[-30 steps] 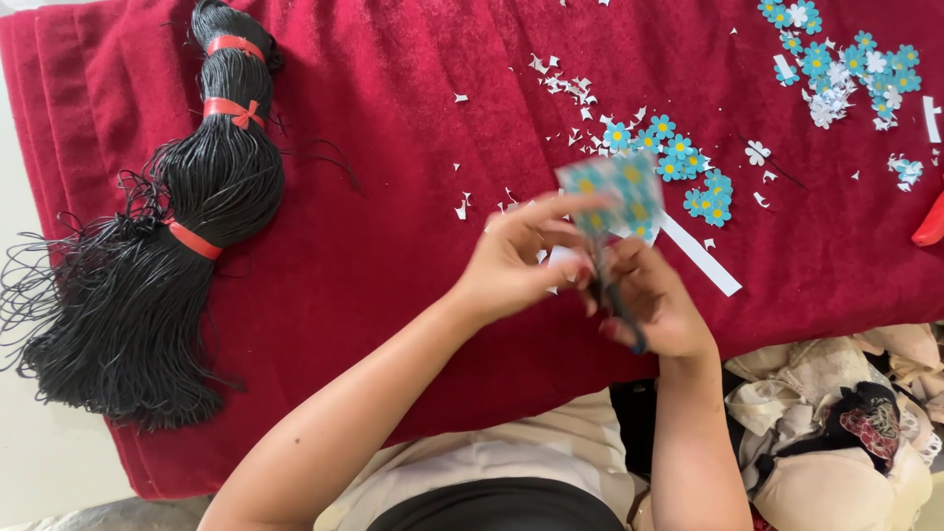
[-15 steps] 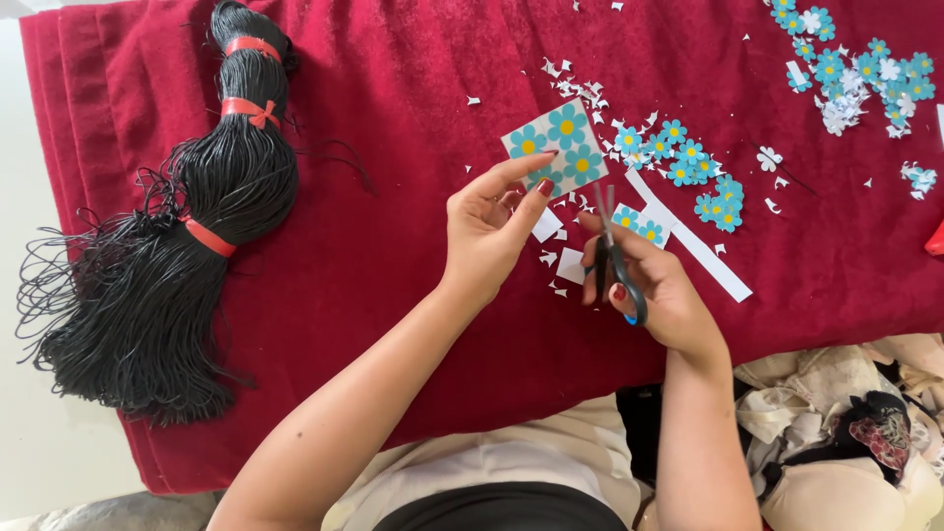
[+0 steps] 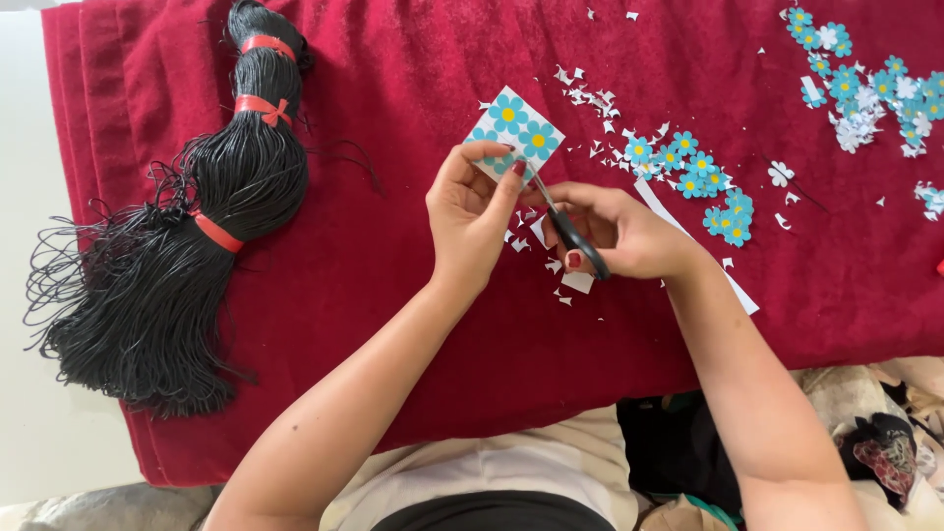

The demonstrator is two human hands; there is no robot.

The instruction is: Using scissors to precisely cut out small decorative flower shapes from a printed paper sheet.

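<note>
flower sheet [image 3: 513, 128] pinched in left hand [image 3: 472, 216] fingers; scissors [image 3: 565, 228] in right hand [image 3: 624, 231]

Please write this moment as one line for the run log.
left hand: holds flower paper | right hand: holds scissors at paper edge | surface: red cloth | nearby: black cord bundle, cut flowers

Bright, even daylight falls on the red cloth [image 3: 393, 256], colours saturated, no glare. Soft, short shadows sit just under the black cord bundle [image 3: 187, 256]. Focus is sharp throughout; the pale strip left of the cloth is nearly overexposed.
</note>
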